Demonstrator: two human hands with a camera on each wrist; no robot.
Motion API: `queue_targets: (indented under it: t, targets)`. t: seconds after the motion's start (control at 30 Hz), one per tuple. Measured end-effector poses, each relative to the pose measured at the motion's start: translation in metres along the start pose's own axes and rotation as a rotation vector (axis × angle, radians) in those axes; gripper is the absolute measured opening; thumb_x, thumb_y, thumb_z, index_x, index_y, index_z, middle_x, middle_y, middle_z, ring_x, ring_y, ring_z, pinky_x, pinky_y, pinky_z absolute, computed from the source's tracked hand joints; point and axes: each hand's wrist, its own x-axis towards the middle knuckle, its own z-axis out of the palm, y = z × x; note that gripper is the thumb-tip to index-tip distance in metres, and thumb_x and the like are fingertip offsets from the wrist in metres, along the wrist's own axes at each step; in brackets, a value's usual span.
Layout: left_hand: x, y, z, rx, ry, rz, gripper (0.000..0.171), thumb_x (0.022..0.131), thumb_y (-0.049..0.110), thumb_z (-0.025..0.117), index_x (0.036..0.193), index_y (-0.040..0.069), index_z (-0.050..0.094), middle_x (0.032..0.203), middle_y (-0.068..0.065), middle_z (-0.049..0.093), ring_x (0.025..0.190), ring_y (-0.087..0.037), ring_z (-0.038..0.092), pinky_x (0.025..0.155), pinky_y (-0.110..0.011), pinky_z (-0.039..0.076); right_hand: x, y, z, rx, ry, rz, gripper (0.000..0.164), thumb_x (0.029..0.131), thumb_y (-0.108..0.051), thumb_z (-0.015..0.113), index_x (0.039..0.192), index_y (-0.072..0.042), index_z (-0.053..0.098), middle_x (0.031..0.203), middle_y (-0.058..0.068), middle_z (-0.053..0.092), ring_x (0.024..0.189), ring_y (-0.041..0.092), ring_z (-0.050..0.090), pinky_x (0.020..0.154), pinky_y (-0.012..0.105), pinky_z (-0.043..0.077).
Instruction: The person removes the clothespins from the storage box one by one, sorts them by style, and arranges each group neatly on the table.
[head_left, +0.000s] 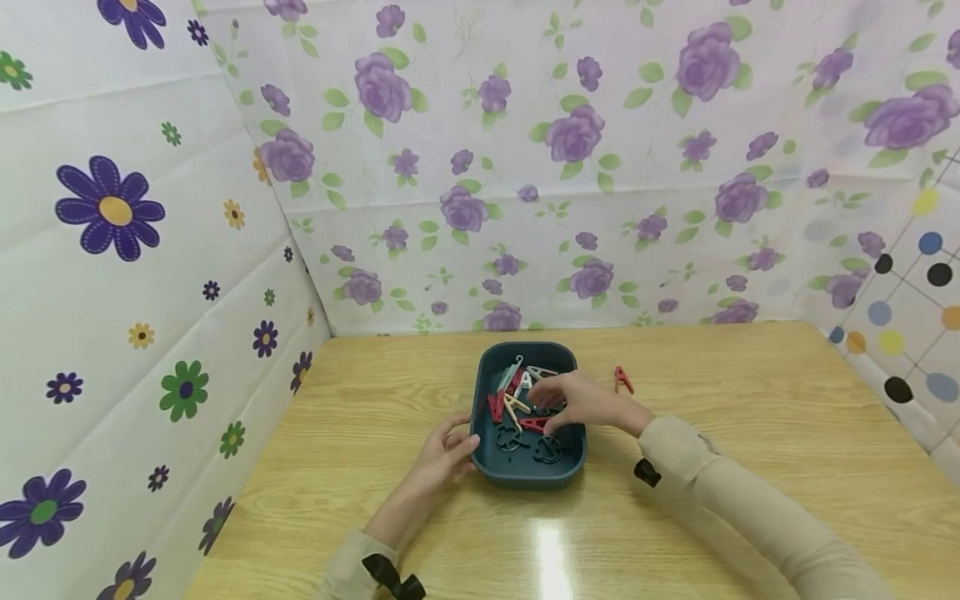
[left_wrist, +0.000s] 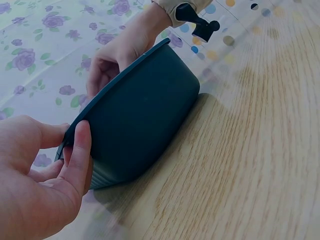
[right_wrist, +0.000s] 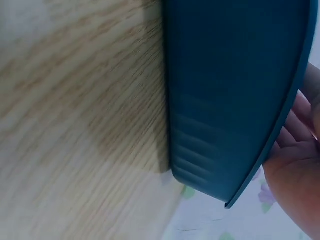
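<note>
A dark teal plastic bin [head_left: 525,482] stands on the table, holding red, white and cream clothespins and dark ring-shaped pieces [head_left: 547,450]. My left hand [head_left: 438,457] grips its left rim, thumb and fingers on either side, as the left wrist view confirms. Over the right rim reaches my right hand [head_left: 588,400], its bent fingers and thumb spread apart above the contents. A red clothespin [head_left: 534,424] lies close to that thumb. In the right wrist view the bin's wall [right_wrist: 230,100] hides the right fingertips.
A single red clothespin [head_left: 623,380] lies on the wooden table [head_left: 720,467] right of the bin. Behind the table hangs a floral cloth [head_left: 480,208], with patterned cloths at both sides. Each wrist carries a black strap fitting [head_left: 647,472].
</note>
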Motion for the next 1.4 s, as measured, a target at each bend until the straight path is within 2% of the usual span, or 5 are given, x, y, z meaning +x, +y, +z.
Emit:
queue_targets:
  t: [0.27,0.73,0.87,1.1,1.4]
  targets:
    - [0.002,-0.003,-0.001,-0.020,-0.013,0.001,0.055,0.095,0.012,0.061,0.143,0.002,0.036,0.098,-0.008,0.062,0.076,-0.011,0.061,0.068,-0.022,0.052,0.008,-0.004,0.001,-0.201,-0.110,0.007,0.052,0.077,-0.015,0.082,0.123,-0.002,0.061,0.117,0.012,0.067,0.101,0.022,0.066,0.085,0.031,0.055]
    - [0.002,-0.003,-0.002,-0.020,-0.011,-0.009,0.053,0.096,0.011,0.059,0.143,0.002,0.036,0.098,-0.006,0.063,0.079,-0.010,0.062,0.069,-0.021,0.052,0.024,-0.012,0.009,-0.416,-0.148,0.125,0.029,0.079,-0.020,0.080,0.104,-0.009,0.069,0.089,-0.001,0.069,0.079,0.010,0.061,0.083,0.036,0.048]
    - [0.002,-0.002,-0.002,-0.024,-0.019,-0.008,0.052,0.097,0.011,0.057,0.144,0.002,0.036,0.098,-0.005,0.062,0.079,-0.009,0.061,0.069,-0.021,0.052,0.026,-0.013,0.012,-0.431,-0.142,0.168,0.023,0.078,-0.017,0.081,0.097,-0.011,0.070,0.079,-0.003,0.066,0.071,0.007,0.056,0.081,0.037,0.048]
    - [0.003,-0.002,-0.002,-0.027,-0.031,-0.002,0.052,0.097,0.011,0.057,0.144,0.003,0.035,0.099,-0.006,0.063,0.081,-0.010,0.062,0.070,-0.022,0.053,0.028,-0.016,0.014,-0.446,-0.175,0.248,0.023,0.076,-0.009,0.081,0.096,-0.011,0.069,0.081,-0.002,0.064,0.072,0.009,0.056,0.068,0.029,0.051]
    - [0.001,-0.002,-0.003,-0.022,-0.033,0.004,0.053,0.097,0.012,0.057,0.144,0.002,0.035,0.099,-0.006,0.064,0.081,-0.011,0.062,0.070,-0.021,0.053,0.024,-0.010,0.010,-0.391,-0.110,0.132,0.023,0.075,-0.010,0.080,0.096,-0.011,0.071,0.082,-0.003,0.067,0.076,0.010,0.058,0.081,0.037,0.048]
